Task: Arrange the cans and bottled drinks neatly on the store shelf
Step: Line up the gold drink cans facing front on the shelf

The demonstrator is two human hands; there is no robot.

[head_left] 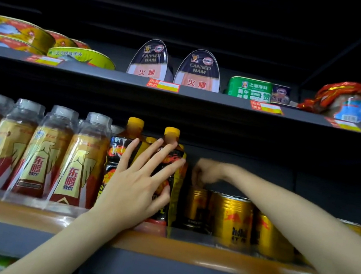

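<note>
While the left hand (142, 185) lies spread against the dark orange-capped bottle (169, 170) at the frame's centre, fingers straight and only the thumb hooking its side, the right hand (204, 173) reaches just right of it, fingers curled down onto the top of a gold can (195, 207); blur hides whether it truly pinches. The full bottle is likely heavy, its film label slick, so take it round the body. The cans look rigid, best gripped by rim or sides. Both stand on the middle shelf (214, 259).
</note>
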